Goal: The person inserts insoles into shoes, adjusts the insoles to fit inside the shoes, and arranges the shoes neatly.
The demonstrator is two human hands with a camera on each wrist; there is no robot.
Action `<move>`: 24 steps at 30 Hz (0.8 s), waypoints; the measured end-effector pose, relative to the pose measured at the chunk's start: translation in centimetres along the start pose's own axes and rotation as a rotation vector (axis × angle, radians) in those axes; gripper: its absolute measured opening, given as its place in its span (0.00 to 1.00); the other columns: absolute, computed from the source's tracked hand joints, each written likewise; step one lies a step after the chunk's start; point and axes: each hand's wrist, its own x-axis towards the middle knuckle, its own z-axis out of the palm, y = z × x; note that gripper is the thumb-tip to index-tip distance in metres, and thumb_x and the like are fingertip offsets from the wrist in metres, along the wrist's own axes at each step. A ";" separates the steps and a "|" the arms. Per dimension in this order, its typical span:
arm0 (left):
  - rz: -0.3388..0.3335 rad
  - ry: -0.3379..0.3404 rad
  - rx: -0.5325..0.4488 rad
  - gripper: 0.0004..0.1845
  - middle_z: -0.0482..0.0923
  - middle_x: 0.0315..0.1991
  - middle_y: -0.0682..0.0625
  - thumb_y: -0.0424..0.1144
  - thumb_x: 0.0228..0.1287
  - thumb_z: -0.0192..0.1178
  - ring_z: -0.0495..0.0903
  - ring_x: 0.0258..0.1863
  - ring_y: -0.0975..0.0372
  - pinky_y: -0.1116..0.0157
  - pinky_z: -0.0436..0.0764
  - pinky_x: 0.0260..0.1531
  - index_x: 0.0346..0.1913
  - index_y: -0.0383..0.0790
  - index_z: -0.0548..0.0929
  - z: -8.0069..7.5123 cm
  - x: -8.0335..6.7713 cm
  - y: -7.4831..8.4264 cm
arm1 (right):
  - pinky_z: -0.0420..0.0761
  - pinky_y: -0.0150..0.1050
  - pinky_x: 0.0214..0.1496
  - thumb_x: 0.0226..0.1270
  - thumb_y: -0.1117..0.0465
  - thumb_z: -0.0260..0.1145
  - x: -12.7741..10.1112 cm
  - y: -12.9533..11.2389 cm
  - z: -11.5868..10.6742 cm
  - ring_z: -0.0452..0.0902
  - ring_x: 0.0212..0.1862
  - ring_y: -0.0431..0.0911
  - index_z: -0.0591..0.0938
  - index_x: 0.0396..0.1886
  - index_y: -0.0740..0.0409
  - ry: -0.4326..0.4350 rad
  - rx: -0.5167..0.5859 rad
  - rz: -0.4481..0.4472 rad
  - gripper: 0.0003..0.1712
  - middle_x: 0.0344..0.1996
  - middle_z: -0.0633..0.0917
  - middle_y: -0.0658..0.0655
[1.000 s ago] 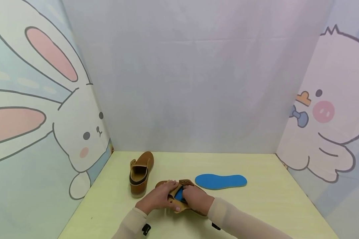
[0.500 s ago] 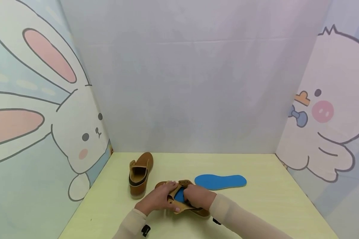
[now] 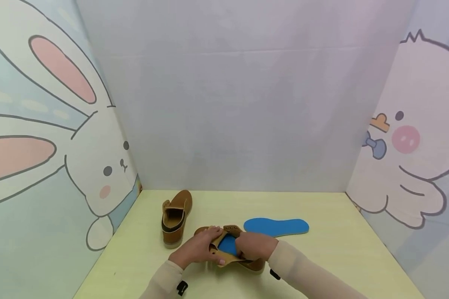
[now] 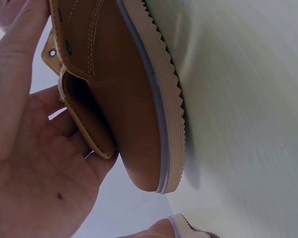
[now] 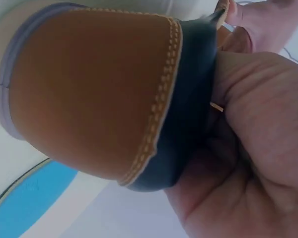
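Two hands work a blue insole into a tan shoe near the worktop's front edge.
Left to right: a second tan shoe (image 3: 176,218) stands untouched; left hand (image 3: 196,249) grips the tan shoe (image 3: 243,262) by its tongue; right hand (image 3: 255,246) curls over its heel collar, blue insole (image 3: 229,245) partly in; a spare blue insole (image 3: 276,226) lies flat.

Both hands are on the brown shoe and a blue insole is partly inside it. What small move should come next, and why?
Probably the right hand should push the blue insole deeper toward the toe, while the left hand holds the shoe open. The insole shows in the opening between the hands, so it does not seem fully seated.
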 end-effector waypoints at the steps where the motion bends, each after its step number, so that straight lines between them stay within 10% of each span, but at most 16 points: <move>1: 0.001 0.000 0.000 0.54 0.63 0.76 0.44 0.68 0.52 0.71 0.60 0.75 0.47 0.49 0.63 0.71 0.77 0.43 0.66 0.0 0.0 0.0 | 0.58 0.34 0.22 0.70 0.66 0.67 0.0 0.0 0.1 0.56 0.19 0.39 0.81 0.17 0.46 0.001 -0.004 0.001 0.20 0.13 0.70 0.44; 24: 0.016 -0.004 -0.022 0.55 0.63 0.76 0.44 0.69 0.51 0.70 0.60 0.75 0.46 0.50 0.65 0.70 0.77 0.43 0.66 0.5 -0.2 -0.1 | 0.62 0.34 0.20 0.69 0.65 0.70 0.4 -0.9 0.1 0.61 0.18 0.39 0.80 0.16 0.48 -0.069 -0.138 0.104 0.19 0.15 0.72 0.46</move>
